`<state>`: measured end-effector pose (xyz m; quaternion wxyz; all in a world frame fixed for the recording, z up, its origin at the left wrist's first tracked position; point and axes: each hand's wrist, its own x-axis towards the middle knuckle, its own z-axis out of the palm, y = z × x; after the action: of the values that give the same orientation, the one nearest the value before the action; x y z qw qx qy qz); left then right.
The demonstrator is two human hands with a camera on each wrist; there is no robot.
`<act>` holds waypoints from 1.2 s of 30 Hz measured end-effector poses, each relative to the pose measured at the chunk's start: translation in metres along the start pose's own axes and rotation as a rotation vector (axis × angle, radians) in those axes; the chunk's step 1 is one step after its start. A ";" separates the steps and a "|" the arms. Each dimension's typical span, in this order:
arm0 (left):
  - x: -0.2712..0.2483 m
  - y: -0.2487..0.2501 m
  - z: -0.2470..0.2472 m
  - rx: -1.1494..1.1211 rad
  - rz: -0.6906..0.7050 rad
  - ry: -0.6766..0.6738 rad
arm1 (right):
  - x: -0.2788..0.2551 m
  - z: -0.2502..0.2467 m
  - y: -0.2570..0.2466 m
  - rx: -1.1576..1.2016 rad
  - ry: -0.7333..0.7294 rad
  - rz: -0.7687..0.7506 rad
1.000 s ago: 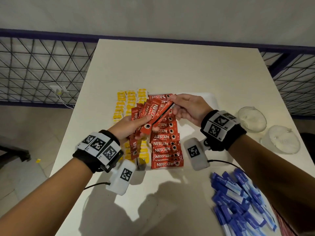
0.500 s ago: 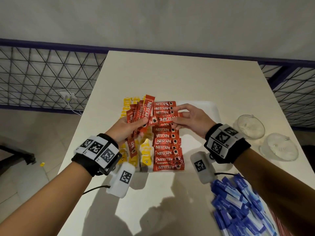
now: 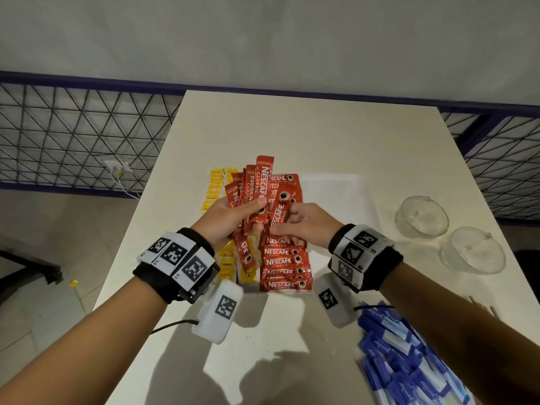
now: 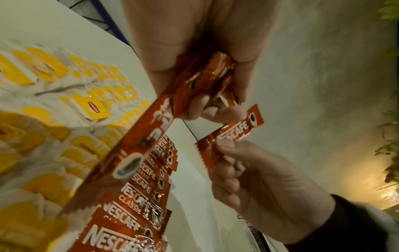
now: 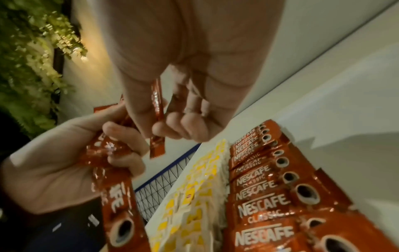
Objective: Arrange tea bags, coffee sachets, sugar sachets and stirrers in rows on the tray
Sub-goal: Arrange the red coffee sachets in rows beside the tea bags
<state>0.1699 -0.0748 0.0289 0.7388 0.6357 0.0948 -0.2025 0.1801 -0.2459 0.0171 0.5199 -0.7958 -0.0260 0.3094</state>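
White table [image 3: 321, 135] carries a white tray [image 3: 336, 194] with a row of red coffee sachets [image 3: 282, 261] beside yellow tea bags [image 3: 214, 185]. Blue sachets [image 3: 409, 355] and two glass cups [image 3: 420, 217] lie right. Left hand [image 3: 225, 220] grips a sachet bundle [image 3: 254, 188] above the tray, hiding part of the rows; right hand [image 3: 306, 226] pinches one sachet [image 3: 280, 207].

Two glass bowls [image 3: 421, 215]; two hands [image 3: 225, 219].

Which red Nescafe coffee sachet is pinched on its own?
The single red Nescafe coffee sachet in the right hand; the left hand grips a fanned bunch, the rest lie rowed on the white tray.
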 end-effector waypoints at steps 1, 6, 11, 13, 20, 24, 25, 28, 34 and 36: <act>0.002 -0.001 -0.001 0.015 -0.001 0.008 | 0.003 -0.001 0.000 0.033 0.013 0.005; 0.006 -0.011 -0.011 0.231 -0.065 -0.038 | 0.010 -0.009 0.002 0.487 0.070 0.024; 0.016 -0.017 -0.010 0.234 -0.072 0.008 | 0.015 -0.002 0.006 0.520 0.013 0.103; 0.021 -0.016 -0.009 0.227 -0.066 0.036 | 0.018 -0.002 0.008 0.528 0.011 0.136; 0.034 -0.016 -0.023 0.286 -0.061 0.083 | 0.030 -0.028 0.019 0.654 0.218 0.103; 0.039 -0.016 -0.029 0.317 -0.082 0.129 | 0.034 -0.040 0.027 0.435 0.262 0.057; 0.040 -0.015 -0.029 0.317 -0.089 0.138 | 0.037 -0.043 0.031 0.395 0.288 0.066; 0.038 -0.011 -0.032 0.241 -0.108 0.130 | 0.047 -0.048 0.042 0.331 0.319 0.127; 0.031 -0.001 -0.033 0.051 -0.115 0.060 | 0.063 -0.041 0.048 0.190 0.281 0.178; 0.030 0.001 -0.032 0.030 -0.111 0.050 | 0.068 -0.038 0.048 0.139 0.290 0.192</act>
<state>0.2011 -0.0486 0.0124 0.7142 0.6454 0.1451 -0.2286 0.2410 -0.2739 -0.0443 0.5402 -0.7930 0.1468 0.2404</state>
